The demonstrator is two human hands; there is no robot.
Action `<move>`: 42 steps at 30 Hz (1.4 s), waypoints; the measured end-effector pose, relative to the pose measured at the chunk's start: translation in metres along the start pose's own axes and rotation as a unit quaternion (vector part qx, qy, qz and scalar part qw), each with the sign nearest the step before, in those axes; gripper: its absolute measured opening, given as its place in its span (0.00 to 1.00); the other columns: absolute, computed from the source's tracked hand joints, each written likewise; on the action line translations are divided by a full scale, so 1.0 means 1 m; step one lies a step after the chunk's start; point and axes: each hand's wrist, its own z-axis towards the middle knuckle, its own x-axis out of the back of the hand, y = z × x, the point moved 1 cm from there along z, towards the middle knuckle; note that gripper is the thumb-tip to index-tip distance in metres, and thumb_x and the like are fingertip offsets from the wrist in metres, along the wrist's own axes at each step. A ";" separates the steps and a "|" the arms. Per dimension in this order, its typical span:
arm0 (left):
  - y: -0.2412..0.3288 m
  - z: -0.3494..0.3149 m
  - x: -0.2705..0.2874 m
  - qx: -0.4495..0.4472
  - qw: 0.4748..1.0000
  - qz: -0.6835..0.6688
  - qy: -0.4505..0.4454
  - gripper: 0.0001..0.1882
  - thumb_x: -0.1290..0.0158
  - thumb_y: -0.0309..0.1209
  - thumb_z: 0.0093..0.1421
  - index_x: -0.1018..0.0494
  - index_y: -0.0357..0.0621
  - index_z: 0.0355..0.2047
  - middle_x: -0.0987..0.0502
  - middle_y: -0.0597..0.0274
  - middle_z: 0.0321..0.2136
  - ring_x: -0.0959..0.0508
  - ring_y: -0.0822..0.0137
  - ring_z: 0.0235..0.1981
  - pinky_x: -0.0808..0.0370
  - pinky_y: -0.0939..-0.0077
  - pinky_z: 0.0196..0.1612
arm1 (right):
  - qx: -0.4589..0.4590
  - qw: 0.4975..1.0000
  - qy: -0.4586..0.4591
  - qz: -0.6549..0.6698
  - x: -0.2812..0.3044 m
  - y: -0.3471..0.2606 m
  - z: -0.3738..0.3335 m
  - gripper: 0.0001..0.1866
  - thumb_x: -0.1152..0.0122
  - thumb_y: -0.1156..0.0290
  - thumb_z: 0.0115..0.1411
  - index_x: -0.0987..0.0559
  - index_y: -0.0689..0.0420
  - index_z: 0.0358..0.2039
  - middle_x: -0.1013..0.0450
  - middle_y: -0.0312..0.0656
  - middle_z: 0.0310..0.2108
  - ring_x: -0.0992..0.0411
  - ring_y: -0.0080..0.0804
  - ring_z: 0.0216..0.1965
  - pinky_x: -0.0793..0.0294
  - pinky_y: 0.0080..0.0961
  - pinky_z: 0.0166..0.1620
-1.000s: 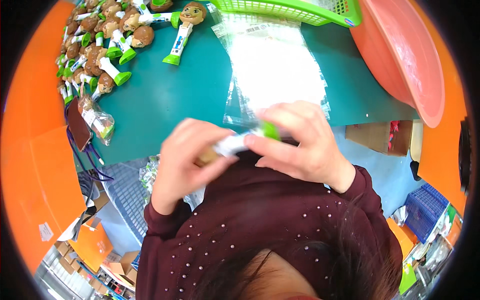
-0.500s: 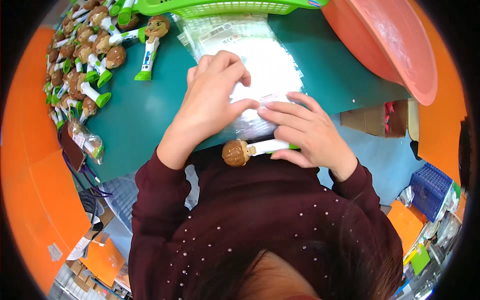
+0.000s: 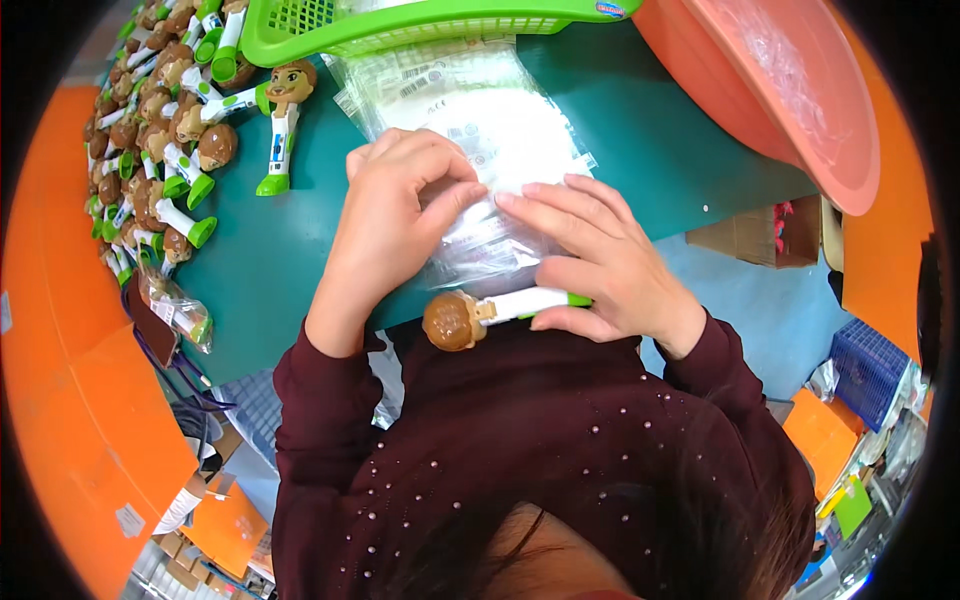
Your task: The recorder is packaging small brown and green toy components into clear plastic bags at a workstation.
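Observation:
A stack of clear plastic bags with printed labels lies on the green table before me. My left hand is over its near part, thumb and forefinger pinched together on the top bag's film. With my right hand I grip the green end of a white-handled toy between thumb and lower fingers. That toy has a brown-haired character head pointing left, at the table's near edge. The right forefinger and middle finger reach forward onto the bags, their tips close to the left thumb.
Many similar toys are heaped at the far left, one lying apart. A bagged toy lies at the left edge. Behind the bags stands a green basket; a tilted pink basin stands at the right, a cardboard box below.
My left hand has turned and its thumb and forefinger have closed together on the bag. The right hand still holds the toy. The whole view has shifted slightly.

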 end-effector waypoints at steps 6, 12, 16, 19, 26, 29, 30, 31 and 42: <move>0.014 0.003 0.005 -0.024 0.999 0.028 -0.016 0.07 0.36 0.28 0.47 0.23 0.46 0.26 0.24 0.68 0.31 0.27 0.63 0.39 0.37 0.68 0.46 | -0.001 0.999 0.001 -0.034 -0.006 0.017 0.000 0.21 0.35 0.50 0.51 0.30 0.54 0.20 0.26 0.39 0.51 0.33 0.42 0.57 0.40 0.47 0.60; -0.004 0.009 0.005 0.008 0.999 0.050 0.001 0.13 0.34 0.29 0.45 0.24 0.44 0.31 0.26 0.64 0.32 0.27 0.60 0.38 0.33 0.68 0.42 | 0.019 1.000 0.013 -0.019 -0.012 0.021 0.007 0.20 0.32 0.53 0.49 0.29 0.55 0.20 0.23 0.38 0.45 0.29 0.39 0.53 0.37 0.47 0.59; -0.010 0.010 0.006 -0.011 0.996 0.092 -0.006 0.14 0.34 0.30 0.44 0.25 0.45 0.32 0.28 0.64 0.35 0.28 0.59 0.40 0.35 0.68 0.44 | 0.017 1.000 0.018 -0.012 -0.015 0.023 0.006 0.20 0.31 0.53 0.48 0.29 0.55 0.19 0.23 0.38 0.43 0.27 0.38 0.51 0.35 0.47 0.59; 0.006 0.007 0.006 -0.021 0.990 0.139 0.021 0.12 0.35 0.30 0.46 0.25 0.46 0.30 0.27 0.64 0.35 0.28 0.60 0.41 0.37 0.67 0.46 | 0.017 1.000 0.026 -0.006 -0.016 0.024 0.007 0.20 0.31 0.55 0.47 0.29 0.55 0.19 0.23 0.38 0.41 0.27 0.38 0.50 0.35 0.47 0.59; 0.001 0.009 0.009 0.001 0.990 0.139 0.008 0.10 0.38 0.29 0.49 0.26 0.48 0.32 0.27 0.62 0.34 0.27 0.58 0.40 0.37 0.67 0.47 | 0.020 0.999 0.031 -0.018 -0.014 0.020 0.004 0.20 0.30 0.55 0.47 0.29 0.55 0.19 0.23 0.38 0.39 0.26 0.37 0.48 0.36 0.49 0.59; 0.015 0.002 0.015 -0.046 0.983 0.180 0.007 0.10 0.41 0.25 0.49 0.26 0.46 0.33 0.26 0.61 0.34 0.27 0.56 0.40 0.35 0.65 0.47 | 0.021 0.999 0.032 -0.019 -0.012 0.018 0.005 0.19 0.30 0.55 0.47 0.28 0.55 0.19 0.23 0.37 0.39 0.25 0.36 0.48 0.37 0.49 0.60; 0.020 0.000 0.014 -0.062 0.976 0.207 0.020 0.12 0.42 0.23 0.46 0.27 0.46 0.34 0.27 0.62 0.32 0.26 0.57 0.38 0.34 0.65 0.46 | 0.020 0.999 0.030 -0.017 -0.011 0.017 0.005 0.19 0.30 0.55 0.47 0.28 0.55 0.19 0.23 0.37 0.39 0.25 0.36 0.48 0.38 0.50 0.60; 0.024 -0.001 0.013 -0.077 0.969 0.234 0.033 0.15 0.44 0.21 0.44 0.27 0.45 0.35 0.27 0.62 0.30 0.26 0.59 0.37 0.33 0.64 0.45 | 0.022 0.999 0.030 -0.018 -0.011 0.015 0.005 0.19 0.30 0.55 0.47 0.28 0.55 0.19 0.23 0.37 0.39 0.25 0.36 0.48 0.38 0.50 0.60; 0.034 -0.019 0.024 -0.054 0.961 0.258 0.079 0.14 0.45 0.22 0.44 0.27 0.43 0.34 0.24 0.58 0.28 0.23 0.56 0.37 0.28 0.60 0.47 | -0.059 0.997 -0.009 0.057 0.004 -0.009 0.008 0.16 0.32 0.59 0.49 0.28 0.55 0.19 0.21 0.37 0.39 0.26 0.37 0.50 0.42 0.51 0.62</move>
